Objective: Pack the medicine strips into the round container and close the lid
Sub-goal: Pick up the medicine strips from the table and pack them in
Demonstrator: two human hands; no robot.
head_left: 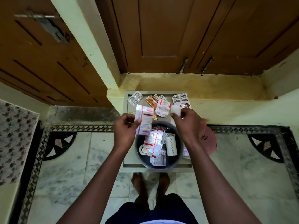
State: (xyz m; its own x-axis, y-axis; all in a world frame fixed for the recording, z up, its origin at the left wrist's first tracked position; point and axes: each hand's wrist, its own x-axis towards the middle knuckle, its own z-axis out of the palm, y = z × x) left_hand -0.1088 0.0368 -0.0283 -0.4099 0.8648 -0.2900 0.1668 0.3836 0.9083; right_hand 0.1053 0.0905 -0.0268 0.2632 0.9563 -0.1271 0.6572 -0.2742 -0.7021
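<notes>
Item one: my left hand (125, 126), arm stretched forward and down from the lower frame edge, fingers curled closed around the near edge of a white-and-red medicine box (144, 120), which it holds tilted over the far-left rim of the round container (175, 161). Item two: my right hand (186, 122), arm reaching in from the lower right and crossing the container's right side, fingers pinched shut on a small white translucent object (175, 109) that I cannot identify, held above the far part of the tray (157, 165). Item three: the round container, dark and open, on the near half of the grey tray; inside it lie several red-and-white medicine strips (154, 143) and a white roll (171, 146). Item four: more strips loose on the far half of the tray, including a silver blister strip (135, 98) at far left and a crumpled foil one (180, 98) at far right. Item five: a pink lid (208, 141), just right of the container, partly behind my right forearm. The tray rests on a small worktop above the marble floor (80, 159).
</notes>
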